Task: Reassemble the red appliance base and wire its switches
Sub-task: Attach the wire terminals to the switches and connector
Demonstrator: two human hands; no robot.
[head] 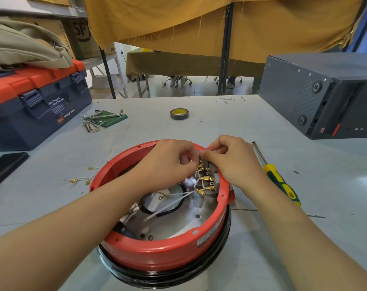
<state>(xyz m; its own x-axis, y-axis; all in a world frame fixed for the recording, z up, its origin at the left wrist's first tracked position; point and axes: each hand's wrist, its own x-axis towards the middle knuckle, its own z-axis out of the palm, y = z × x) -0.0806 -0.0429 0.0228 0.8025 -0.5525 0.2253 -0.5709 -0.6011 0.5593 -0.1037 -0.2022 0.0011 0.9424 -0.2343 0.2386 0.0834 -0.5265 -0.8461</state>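
Note:
The round red appliance base (161,253) lies upside down on the grey table, its metal inside showing. Along its far right inner wall sit the switches with several brass terminals (206,178), white wires running from them across the inside. My left hand (168,162) pinches a white wire with a brass connector just left of the switches. My right hand (231,162) meets it fingertip to fingertip at the top of the terminal row, pinching the same spot. What exactly lies between the fingertips is hidden.
Loose white wires with brass connectors (81,180) lie left of the base. A yellow-green screwdriver (279,179) lies on the right. A black tape roll (179,114), hex keys (98,120), a red-and-blue toolbox (35,101) and a dark grey case (321,93) stand farther back.

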